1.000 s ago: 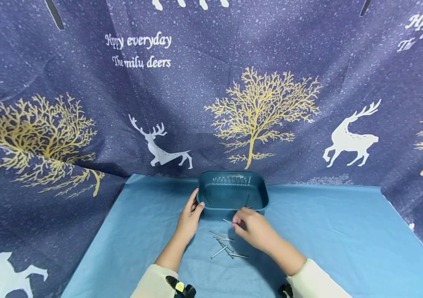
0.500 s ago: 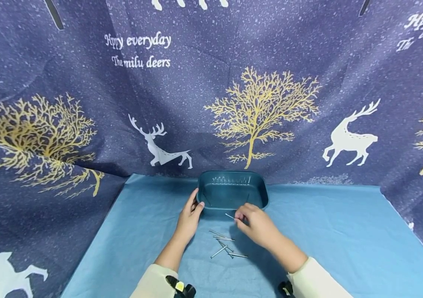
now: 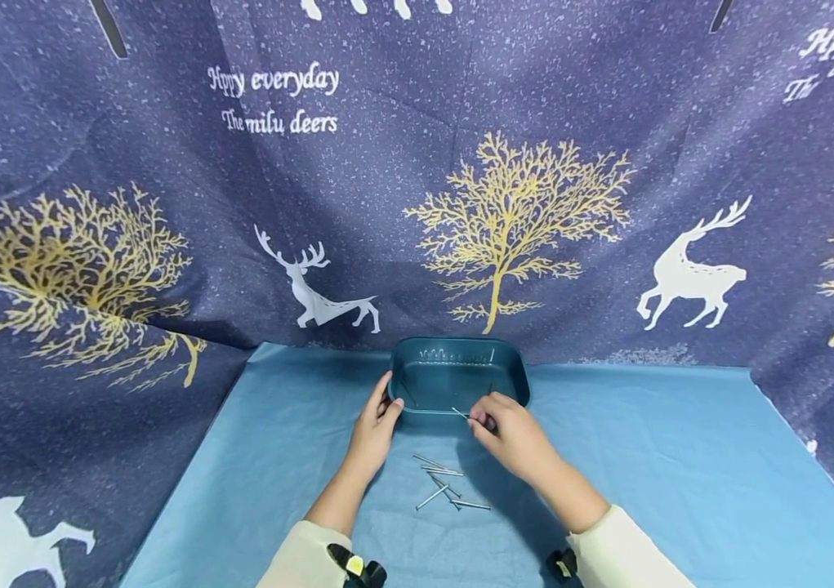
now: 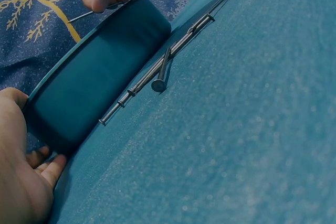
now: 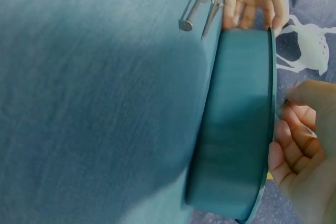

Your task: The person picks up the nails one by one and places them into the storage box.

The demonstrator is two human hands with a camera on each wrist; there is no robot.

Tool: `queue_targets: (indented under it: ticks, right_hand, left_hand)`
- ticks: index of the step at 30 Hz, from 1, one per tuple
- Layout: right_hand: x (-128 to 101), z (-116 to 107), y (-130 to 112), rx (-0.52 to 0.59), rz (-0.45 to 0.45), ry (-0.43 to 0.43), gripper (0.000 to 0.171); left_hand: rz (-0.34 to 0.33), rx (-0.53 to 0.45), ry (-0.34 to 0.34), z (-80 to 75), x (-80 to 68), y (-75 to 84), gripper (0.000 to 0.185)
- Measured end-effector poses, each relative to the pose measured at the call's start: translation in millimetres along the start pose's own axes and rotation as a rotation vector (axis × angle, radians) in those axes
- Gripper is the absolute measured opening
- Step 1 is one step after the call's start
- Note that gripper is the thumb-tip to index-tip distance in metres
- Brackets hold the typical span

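right hand [image 3: 508, 429] pinching one nail [image 3: 460, 413] right at the tray's [image 3: 461, 359] near rim — shaft pointing left and away, into the tray | left hand [image 3: 376, 425] bracing the tray's left corner, fingers relaxed | spare nails [image 3: 446, 486] lying just behind — nearer the right hand

Nail [image 3: 460, 413] tip behind right hand [image 3: 510, 431]; tray [image 5: 239, 124] interior hidden in wrist views.
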State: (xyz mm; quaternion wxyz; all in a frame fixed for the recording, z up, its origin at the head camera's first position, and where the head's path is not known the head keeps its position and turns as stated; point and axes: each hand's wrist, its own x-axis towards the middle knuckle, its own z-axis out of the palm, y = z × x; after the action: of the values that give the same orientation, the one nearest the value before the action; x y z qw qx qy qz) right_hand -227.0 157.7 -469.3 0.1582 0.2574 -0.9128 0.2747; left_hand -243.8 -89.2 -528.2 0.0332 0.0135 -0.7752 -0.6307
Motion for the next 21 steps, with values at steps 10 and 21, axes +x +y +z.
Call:
queue_targets:
  ticks: [10, 21]
  right_hand:
    - [6.4, -4.3, 1.4, -0.001, 0.011, 0.032, 0.017]
    - [14.6, -9.1, 7.2, 0.024, 0.062, 0.092, 0.009]
  left_hand:
    - [-0.011, 0.010, -0.004, -0.4, -0.2, -0.4, 0.057]
    - [0.002, 0.016, 0.015, 0.1, 0.5, -0.6, 0.056]
